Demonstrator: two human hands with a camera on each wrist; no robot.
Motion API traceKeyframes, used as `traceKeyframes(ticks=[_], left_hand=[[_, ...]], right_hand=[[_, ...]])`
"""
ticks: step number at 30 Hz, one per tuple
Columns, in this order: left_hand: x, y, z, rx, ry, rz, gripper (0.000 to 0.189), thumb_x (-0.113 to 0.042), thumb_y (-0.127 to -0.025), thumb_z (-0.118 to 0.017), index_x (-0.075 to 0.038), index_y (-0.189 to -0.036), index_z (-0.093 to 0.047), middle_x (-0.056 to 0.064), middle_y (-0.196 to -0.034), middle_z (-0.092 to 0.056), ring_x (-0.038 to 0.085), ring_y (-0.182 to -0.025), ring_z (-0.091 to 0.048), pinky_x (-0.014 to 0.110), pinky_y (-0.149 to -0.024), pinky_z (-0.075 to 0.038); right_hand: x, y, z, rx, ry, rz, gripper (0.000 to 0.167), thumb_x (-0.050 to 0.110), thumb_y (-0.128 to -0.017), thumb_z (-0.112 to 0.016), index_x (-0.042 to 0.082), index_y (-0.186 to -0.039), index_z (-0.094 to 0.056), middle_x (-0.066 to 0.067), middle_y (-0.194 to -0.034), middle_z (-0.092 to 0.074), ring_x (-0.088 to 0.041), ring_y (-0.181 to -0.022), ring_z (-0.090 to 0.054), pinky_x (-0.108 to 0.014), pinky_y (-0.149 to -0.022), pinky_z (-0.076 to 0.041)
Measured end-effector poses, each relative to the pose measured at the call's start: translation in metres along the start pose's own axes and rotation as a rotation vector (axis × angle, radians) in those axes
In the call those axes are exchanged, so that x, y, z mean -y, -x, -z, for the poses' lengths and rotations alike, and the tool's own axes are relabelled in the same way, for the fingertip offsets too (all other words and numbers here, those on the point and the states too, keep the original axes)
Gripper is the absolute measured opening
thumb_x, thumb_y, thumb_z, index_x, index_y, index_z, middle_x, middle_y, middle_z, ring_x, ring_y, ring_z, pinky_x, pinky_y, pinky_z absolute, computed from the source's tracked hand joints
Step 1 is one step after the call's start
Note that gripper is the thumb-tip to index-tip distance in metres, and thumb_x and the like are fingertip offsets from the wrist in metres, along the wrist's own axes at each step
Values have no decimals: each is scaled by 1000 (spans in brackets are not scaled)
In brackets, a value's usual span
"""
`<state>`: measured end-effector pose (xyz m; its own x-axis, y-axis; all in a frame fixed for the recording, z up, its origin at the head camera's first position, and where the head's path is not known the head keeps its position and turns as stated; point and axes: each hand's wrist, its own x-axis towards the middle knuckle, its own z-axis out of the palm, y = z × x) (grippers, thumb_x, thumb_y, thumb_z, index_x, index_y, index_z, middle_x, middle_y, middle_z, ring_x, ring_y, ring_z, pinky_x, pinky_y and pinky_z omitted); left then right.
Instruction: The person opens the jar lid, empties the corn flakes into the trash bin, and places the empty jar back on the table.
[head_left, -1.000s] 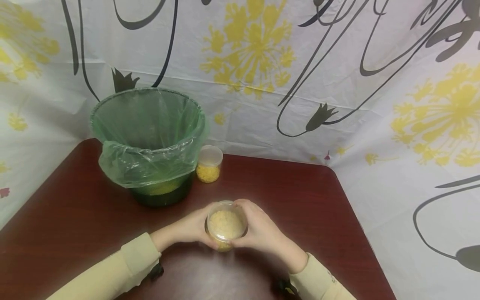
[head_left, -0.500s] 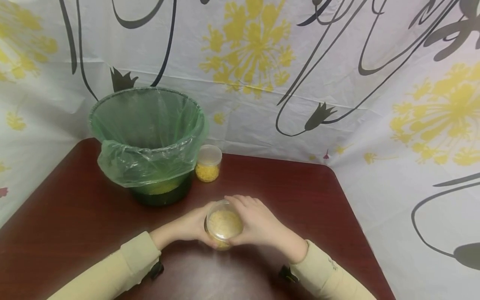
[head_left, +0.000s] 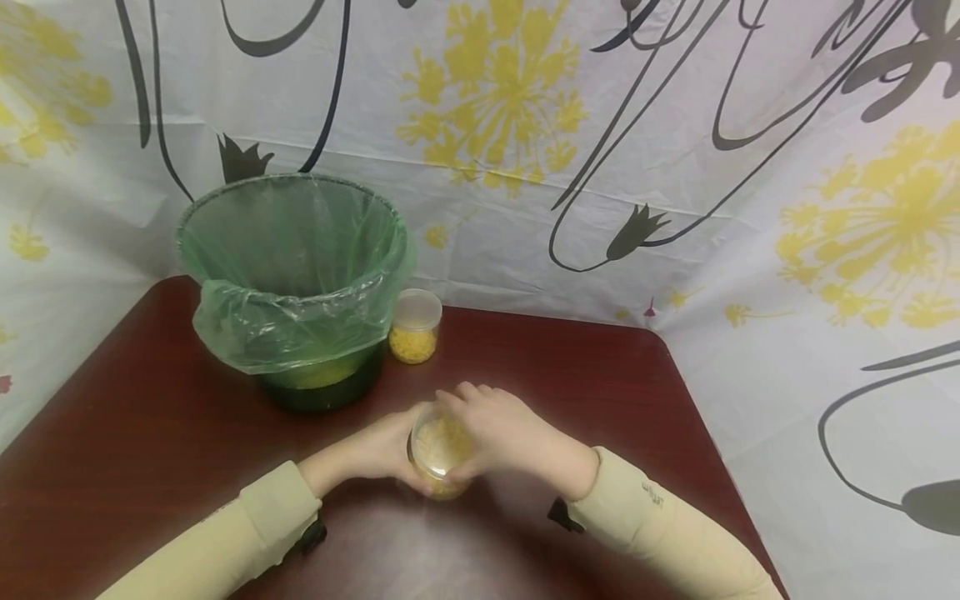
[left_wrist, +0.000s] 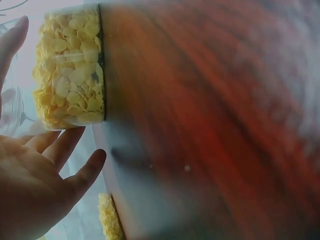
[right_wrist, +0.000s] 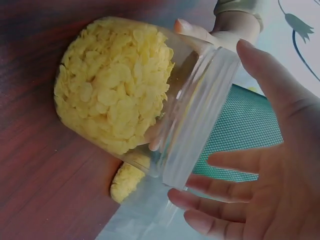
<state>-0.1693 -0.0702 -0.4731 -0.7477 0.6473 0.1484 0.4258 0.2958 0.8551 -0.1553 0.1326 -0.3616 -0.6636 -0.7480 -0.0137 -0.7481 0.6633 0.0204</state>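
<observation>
A clear plastic jar (right_wrist: 115, 85) of pale yellow flakes is between my two hands over the middle of the table. My left hand (head_left: 386, 447) grips its left side, the thumb near and the fingers reaching behind. My right hand (head_left: 504, 435) lies over the right part of the top, with thumb and fingertips at opposite edges of the clear screw lid (right_wrist: 202, 115). In the right wrist view the lid sits on the jar's mouth. The left wrist view shows the jar's lower part (left_wrist: 70, 75) full of flakes, beside my left fingers.
A second lidded jar (head_left: 414, 335) of yellow flakes stands behind, touching or close by a mesh bin lined with a green bag (head_left: 300, 333). The dark red table (head_left: 585, 367) meets a flower-print curtain (head_left: 510, 250) at the back and sides.
My right hand has turned leftward over the lid, its fingers moving from the right edge across the far edge, and the right forearm has swung with it. My left hand keeps its grip.
</observation>
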Motion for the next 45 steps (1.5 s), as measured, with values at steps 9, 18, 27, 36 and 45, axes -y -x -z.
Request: traceKeyframes(ticks=[9,18,27,36,45], left_hand=[[1,-1,2,-2,-18,-26,97,-35,-50,-93,-15,-133,-46,-7,-112,-60,11,-103,-57,32,-90,-46],[1,-3,3,15,-35,-24,95,-34,-50,-93,-17,-131,-47,-8,-110,-61,10,-101,-57,31,-88,-47],[1,-4,7,53,-33,-25,94,-33,-49,-93,-20,-129,-45,-9,-110,-60,9,-102,-57,31,-90,-46],[2,-4,7,48,-56,-11,97,-35,-48,-93,-16,-130,-44,-7,-109,-60,10,-101,-57,31,-90,-46],[2,-3,6,47,-31,6,96,-36,-50,-93,-12,-129,-45,-6,-111,-60,11,-103,-56,31,-92,-45]], right_hand=[[-4,-8,-3,18,-6,42,77,58,-49,-81,11,-106,-59,2,-90,-46,-16,-75,-50,-30,-64,-48],[-10,-11,-12,-30,0,113,81,61,-47,-80,11,-107,-58,0,-92,-45,-14,-76,-51,-29,-67,-49],[-14,-12,-12,-43,-51,188,84,57,-46,-81,11,-112,-58,1,-94,-43,-12,-79,-47,-27,-70,-46],[-13,-15,-7,60,-75,190,93,48,-47,-86,15,-128,-54,1,-105,-45,-16,-91,-47,-29,-76,-45],[-4,-17,8,210,-51,146,98,32,-46,-91,22,-135,-49,2,-118,-44,-18,-98,-49,-30,-79,-48]])
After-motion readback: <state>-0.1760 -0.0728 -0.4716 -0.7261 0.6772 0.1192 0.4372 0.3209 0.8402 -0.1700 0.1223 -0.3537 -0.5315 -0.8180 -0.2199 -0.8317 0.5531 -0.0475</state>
